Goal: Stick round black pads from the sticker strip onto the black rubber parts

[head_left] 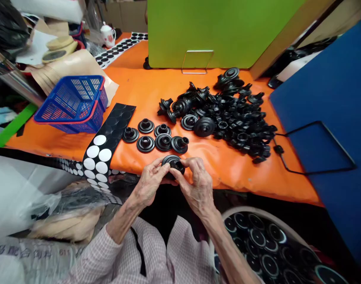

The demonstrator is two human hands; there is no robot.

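Note:
Between my left hand (152, 179) and my right hand (198, 185) is a round black plastic disc (171, 159) with a raised centre. Fingers and thumbs of both hands are closed on its rim, just off the table's front edge. Several similar flanged black discs (145, 144) stand beyond it, hubs up. To their right lies a heap of black nuts (242, 136), with more flanged discs (204, 126) piled at its upper left. A black strip (115, 120) with round white stickers (101, 167) hangs over the table edge left of my hands.
An orange-covered table (133, 86) carries a blue basket (70, 104) at the left. A green board (221, 31) stands at the back, and a blue panel (331, 106) on the right. Below right, a round tub (236, 211) holds several black round parts.

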